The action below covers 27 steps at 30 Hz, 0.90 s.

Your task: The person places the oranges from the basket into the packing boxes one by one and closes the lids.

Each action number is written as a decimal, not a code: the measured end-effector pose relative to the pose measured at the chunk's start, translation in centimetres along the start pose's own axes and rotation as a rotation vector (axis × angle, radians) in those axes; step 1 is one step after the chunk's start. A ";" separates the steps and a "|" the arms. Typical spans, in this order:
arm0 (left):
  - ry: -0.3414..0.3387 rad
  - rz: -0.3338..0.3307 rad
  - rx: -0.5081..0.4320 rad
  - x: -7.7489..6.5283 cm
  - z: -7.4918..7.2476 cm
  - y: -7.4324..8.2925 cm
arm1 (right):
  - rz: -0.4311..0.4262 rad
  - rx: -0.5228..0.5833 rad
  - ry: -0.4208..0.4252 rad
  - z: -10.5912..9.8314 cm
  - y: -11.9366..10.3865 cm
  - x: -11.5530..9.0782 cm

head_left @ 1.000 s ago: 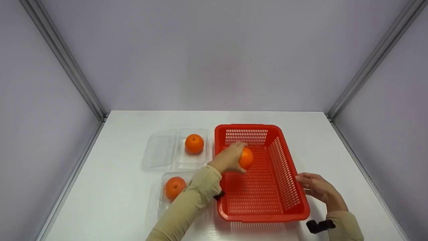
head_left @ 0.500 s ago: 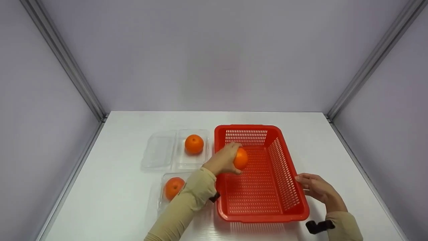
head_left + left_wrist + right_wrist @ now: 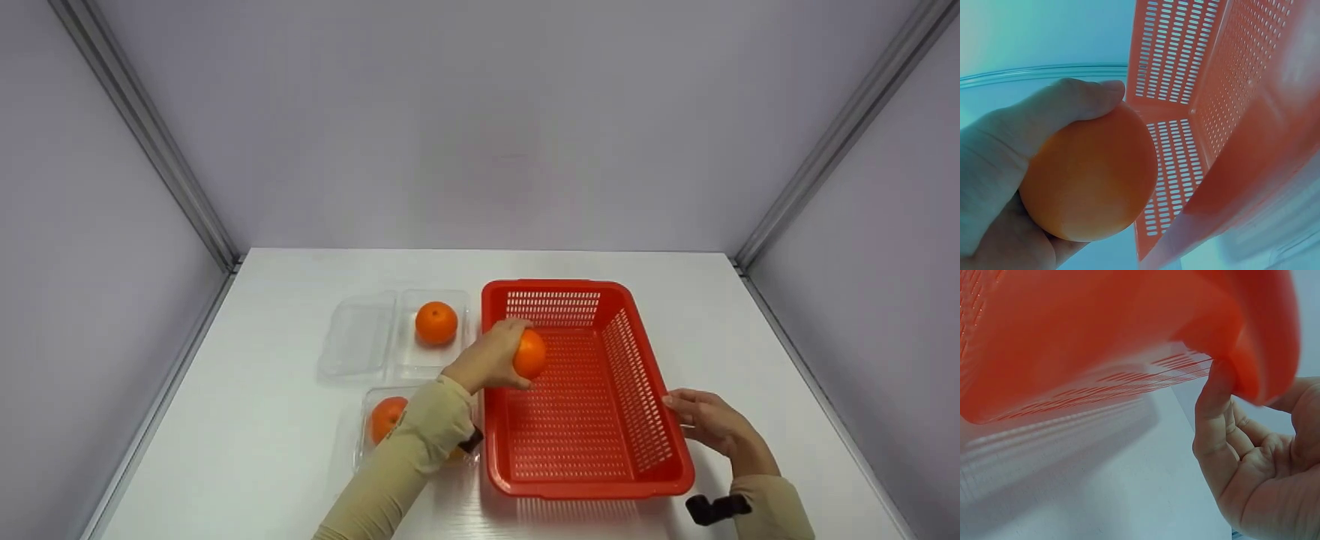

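Note:
My left hand (image 3: 489, 358) grips an orange (image 3: 531, 355) above the left side of a red plastic basket (image 3: 589, 490). In the left wrist view, the thumb curls over the top of the orange (image 3: 1092, 174) and fingers show beneath it, with the slotted basket wall (image 3: 1176, 50) beyond. My right hand (image 3: 709, 421) pinches the basket's right rim. The right wrist view shows a bent finger (image 3: 1216, 399) under the rim, while the thumb is mostly hidden behind it. Nothing lies inside the visible part of the basket.
Left of the basket, an opened clear plastic box (image 3: 411, 367) holds another orange (image 3: 436, 323). A second clear box (image 3: 364, 450) stands nearer, with an orange-red fruit (image 3: 388, 418) inside; my left sleeve (image 3: 405, 457) covers much of it. Grey-framed walls (image 3: 480, 150) enclose the white table.
My left hand has moved left with the orange, from over the basket's middle toward its left rim. The right hand and the basket stay in place.

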<state>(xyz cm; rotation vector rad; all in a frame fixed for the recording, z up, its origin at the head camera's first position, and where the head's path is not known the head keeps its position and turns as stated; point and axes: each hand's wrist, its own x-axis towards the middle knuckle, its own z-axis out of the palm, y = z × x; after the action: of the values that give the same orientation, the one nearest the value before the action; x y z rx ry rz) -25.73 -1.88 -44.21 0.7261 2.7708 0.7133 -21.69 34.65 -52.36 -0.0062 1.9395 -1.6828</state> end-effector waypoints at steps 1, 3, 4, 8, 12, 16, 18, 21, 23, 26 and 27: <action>0.002 0.002 0.001 -0.1 -0.1 -0.1 | -0.001 0.001 -0.002 0.0 0.0 0.0; 0.003 0.003 -0.004 -0.2 -0.2 -0.2 | -0.002 0.004 -0.003 0.0 -0.1 0.0; 0.006 0.003 -0.005 -0.2 -0.2 -0.2 | -0.003 0.005 -0.003 0.0 -0.1 -0.1; 0.012 0.004 -0.016 -0.4 -0.3 -0.4 | 0.001 0.000 0.004 0.0 -0.1 0.0; 0.021 0.002 -0.037 -0.4 -0.4 -0.6 | 0.002 -0.010 0.009 0.0 -0.1 0.0; 0.028 -0.007 -0.052 -0.5 -0.6 -1.0 | -0.008 -0.013 0.004 0.1 -0.1 0.1; 0.035 -0.011 -0.054 -0.5 -0.7 -1.1 | -0.011 -0.013 -0.001 0.0 -0.1 0.1; 0.041 -0.023 -0.061 -0.6 -1.0 -1.4 | -0.011 -0.018 0.000 0.0 -0.1 0.1; 0.045 -0.032 -0.078 -0.7 -1.2 -1.5 | -0.008 -0.017 0.007 0.0 -0.1 0.1; 0.043 -0.039 -0.097 -0.8 -1.4 -1.6 | -0.004 -0.013 0.016 0.1 -0.1 0.2; 0.043 -0.039 -0.100 -0.9 -1.5 -1.7 | -0.003 -0.011 0.015 0.1 -0.1 0.2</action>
<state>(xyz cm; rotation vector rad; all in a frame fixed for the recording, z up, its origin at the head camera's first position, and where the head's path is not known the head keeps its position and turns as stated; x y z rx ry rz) -26.11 -4.21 -43.73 0.6422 2.7562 0.8626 -21.85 34.50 -52.32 0.0003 1.9605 -1.6790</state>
